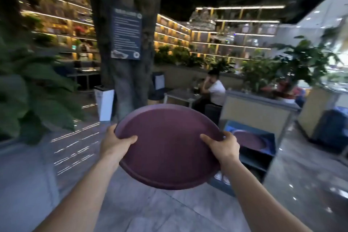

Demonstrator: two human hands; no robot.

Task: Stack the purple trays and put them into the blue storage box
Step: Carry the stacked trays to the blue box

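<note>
Left fingers [113, 130]: curl behind purple tray [167, 149]; only thumb shows on top.
Right fingers [228, 135]: same, hidden behind the rim.
Second tray [248, 140]: left part covered by right hand [223, 148].
Blue storage box [263, 156]: near corner occluded; interior dark.
Sign [126, 34]: text blurred, unreadable.
Forearms: cut off by bottom edge.

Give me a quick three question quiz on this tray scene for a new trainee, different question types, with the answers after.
1. True or false: the round purple tray is held by one hand only.
2. Multiple choice: where is the blue storage box relative to the held tray? A) lower left B) right, behind it C) directly above
3. Fill in: the blue storage box already holds another ____.

Key:
1. False. The left hand and right hand each grip a side rim, thumbs on top.
2. B
3. purple tray
</note>
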